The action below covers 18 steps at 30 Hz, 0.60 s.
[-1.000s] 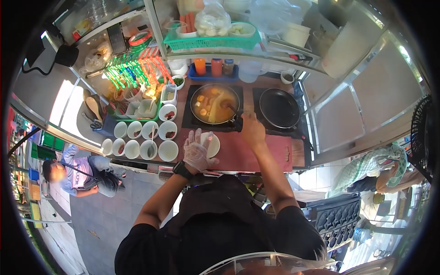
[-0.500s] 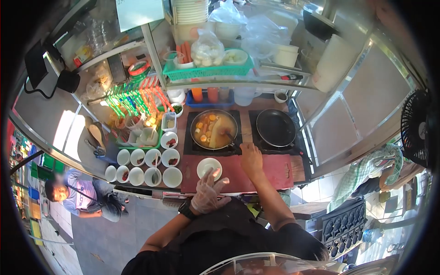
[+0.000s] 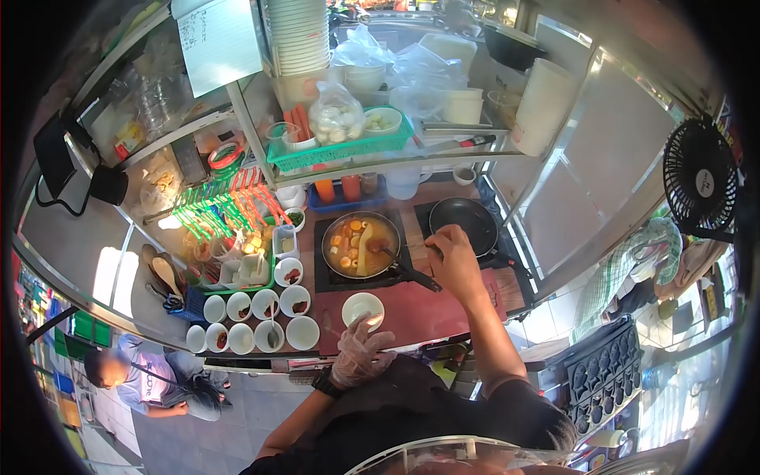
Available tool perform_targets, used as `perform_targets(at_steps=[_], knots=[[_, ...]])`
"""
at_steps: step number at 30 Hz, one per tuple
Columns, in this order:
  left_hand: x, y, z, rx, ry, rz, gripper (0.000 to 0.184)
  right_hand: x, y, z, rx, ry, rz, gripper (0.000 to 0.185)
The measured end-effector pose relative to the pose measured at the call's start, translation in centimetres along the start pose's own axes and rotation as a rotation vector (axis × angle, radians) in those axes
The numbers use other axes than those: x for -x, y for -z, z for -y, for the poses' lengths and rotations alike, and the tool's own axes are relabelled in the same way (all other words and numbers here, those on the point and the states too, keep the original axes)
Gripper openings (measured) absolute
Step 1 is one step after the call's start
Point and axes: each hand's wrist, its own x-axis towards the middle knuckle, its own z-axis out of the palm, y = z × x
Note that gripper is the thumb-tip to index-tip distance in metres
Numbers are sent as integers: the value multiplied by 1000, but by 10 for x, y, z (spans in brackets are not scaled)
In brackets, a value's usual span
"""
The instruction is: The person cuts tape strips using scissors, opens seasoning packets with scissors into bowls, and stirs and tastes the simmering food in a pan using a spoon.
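My left hand (image 3: 360,353), in a clear plastic glove, has its fingertips at the near rim of a white bowl (image 3: 363,308) and steadies it on the red board (image 3: 412,317). The bowl's inside shows no food. My bare right hand (image 3: 457,255) is raised in front of the right-hand pan (image 3: 469,222), fingers pinched together; what is in them, if anything, is hidden. Left of it, a frying pan (image 3: 360,274) on a burner holds orange broth with round slices, a long pale piece and a reddish-brown utensil head (image 3: 378,246). Its black handle (image 3: 419,277) points toward me.
Several white cups (image 3: 302,333) stand in rows at the left, some with red paste. Behind them is a green tray (image 3: 279,273) of containers. A shelf above holds a green basket (image 3: 348,152). A fan (image 3: 700,178) hangs at right; a person (image 3: 150,380) sits at lower left.
My right hand has lifted from beside the left pan's handle and moved right, in front of the right-hand pan. My left hand stays at the bowl. The camera view has shifted.
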Motion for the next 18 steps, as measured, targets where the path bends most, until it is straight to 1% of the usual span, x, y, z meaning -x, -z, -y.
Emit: perform_targets(at_steps=[4,6,8,10,12,13,14,15,16,18], knots=[[1,-6,5,18,-19,-44,43,-16,21,-4,-49,-36,-19,18],[-1,-8,4,26,-29,-57,43,-32,32,-14,-24,38,-80,23],[-5,-10,-1,21,-17,-46,42,-63,39,-39,13,59,-112,29],[-7,-20,1,44,-40,-53,41,-100,43,-62,80,120,-274,32],[-10,-26,-2,61,-59,-61,40,-144,44,-102,176,227,-291,35],[-12,-27,-6,69,-63,-50,39,-162,44,-122,178,224,-294,35],[-14,-27,-8,75,-65,-41,37,-178,44,-141,166,249,-231,37],[-16,-28,-10,70,-64,-42,37,-187,47,-150,151,277,-167,38],[-18,-29,-12,75,-77,-48,36,-193,48,-158,144,284,-168,38],[-20,-30,-12,73,-76,-68,35,-202,49,-163,125,310,-73,40]])
